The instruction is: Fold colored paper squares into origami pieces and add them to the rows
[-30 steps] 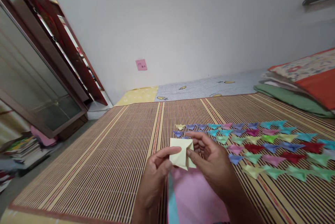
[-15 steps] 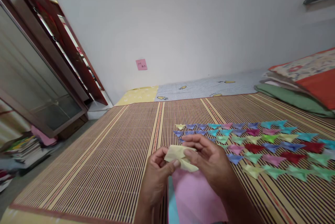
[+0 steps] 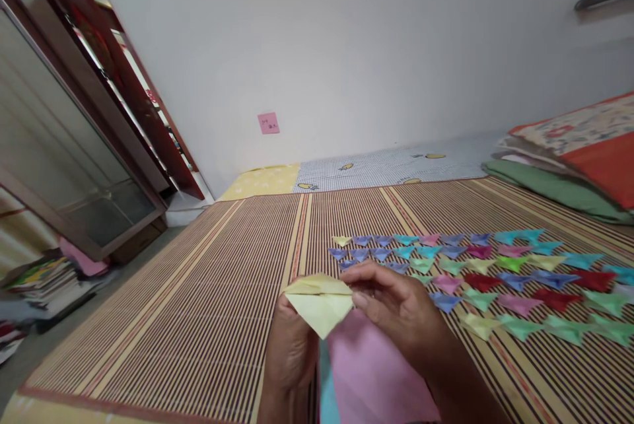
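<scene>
A pale yellow folded paper [image 3: 323, 312] is held up between both hands, its lower flap pointing down toward me in a triangle. My left hand [image 3: 291, 345] is closed on its left side, fingers mostly hidden behind the paper. My right hand [image 3: 396, 305] pinches the right corner between thumb and fingers. Below the hands lie a pink sheet of paper [image 3: 376, 371] and a light blue sheet [image 3: 327, 391], partly covered by the pink one. To the right, rows of small folded paper shapes [image 3: 512, 282] in many colours rest on the mat.
A striped woven mat [image 3: 208, 292] covers the bed. Folded bedding [image 3: 584, 153] is stacked at the back right. A pink note [image 3: 268, 123] is stuck on the white wall [image 3: 347, 47]. Books [image 3: 44, 285] stand at the far left, near a glass-panelled door [image 3: 74, 146].
The yellow paper has been turned so that a triangular flap faces me. The left hand's thumb has gone from the front of the paper. The right hand has shifted only slightly.
</scene>
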`<control>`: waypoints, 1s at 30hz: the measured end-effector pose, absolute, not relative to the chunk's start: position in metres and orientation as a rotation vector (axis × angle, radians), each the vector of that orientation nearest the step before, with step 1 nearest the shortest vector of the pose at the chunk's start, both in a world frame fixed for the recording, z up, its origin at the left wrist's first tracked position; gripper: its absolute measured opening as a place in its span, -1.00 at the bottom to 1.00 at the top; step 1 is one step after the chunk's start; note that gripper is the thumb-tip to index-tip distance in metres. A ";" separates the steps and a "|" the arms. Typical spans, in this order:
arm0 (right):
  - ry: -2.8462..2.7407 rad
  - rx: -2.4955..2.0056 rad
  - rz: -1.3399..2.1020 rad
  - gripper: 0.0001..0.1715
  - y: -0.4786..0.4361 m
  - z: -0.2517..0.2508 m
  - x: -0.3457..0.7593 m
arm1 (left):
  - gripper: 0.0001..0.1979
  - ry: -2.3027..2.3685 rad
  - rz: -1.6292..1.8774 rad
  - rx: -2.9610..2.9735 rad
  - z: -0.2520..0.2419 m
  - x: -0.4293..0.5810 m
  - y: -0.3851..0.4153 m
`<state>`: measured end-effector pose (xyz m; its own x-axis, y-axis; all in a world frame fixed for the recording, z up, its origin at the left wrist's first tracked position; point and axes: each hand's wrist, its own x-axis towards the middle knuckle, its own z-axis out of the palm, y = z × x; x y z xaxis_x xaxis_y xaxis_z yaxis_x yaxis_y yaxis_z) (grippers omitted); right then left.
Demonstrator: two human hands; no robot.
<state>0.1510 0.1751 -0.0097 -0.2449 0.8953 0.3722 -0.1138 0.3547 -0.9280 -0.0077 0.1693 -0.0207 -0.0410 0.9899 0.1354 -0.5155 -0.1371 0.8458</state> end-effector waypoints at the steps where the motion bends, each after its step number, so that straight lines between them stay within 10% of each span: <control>1: -1.525 -0.724 1.135 -0.77 0.175 -0.010 0.151 | -0.73 0.731 1.518 0.891 -0.021 -0.008 0.169; 30: -1.612 -0.853 0.762 -0.83 0.179 -0.011 0.146 | -0.71 0.829 1.402 0.952 -0.019 -0.030 0.160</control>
<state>0.1460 0.1791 -0.0110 -0.1354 0.8450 0.5173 0.1364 0.5331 -0.8350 -0.0301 0.1595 -0.0185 0.0232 0.9970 0.0735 -0.4154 -0.0572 0.9078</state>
